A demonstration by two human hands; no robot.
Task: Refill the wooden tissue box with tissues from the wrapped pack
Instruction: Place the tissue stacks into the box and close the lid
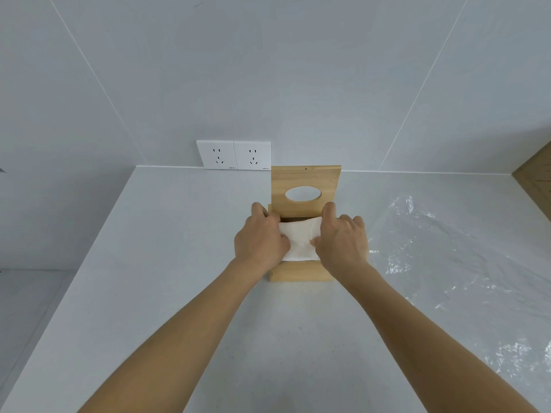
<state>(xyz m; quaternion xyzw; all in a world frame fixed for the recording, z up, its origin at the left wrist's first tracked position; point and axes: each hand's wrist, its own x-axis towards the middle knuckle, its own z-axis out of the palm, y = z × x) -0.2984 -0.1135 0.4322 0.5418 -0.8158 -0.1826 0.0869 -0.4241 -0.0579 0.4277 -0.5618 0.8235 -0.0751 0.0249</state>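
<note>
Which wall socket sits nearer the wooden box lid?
The right-hand socket: its edge nearly meets the raised lid; the left socket lies one plate farther away.

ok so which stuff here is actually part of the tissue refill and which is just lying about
Part of the job:
wooden tissue box
sliding lid with oval hole
stack of tissues
left hand
right hand
empty clear plastic wrap

Just there:
two wall sockets
white countertop
</note>
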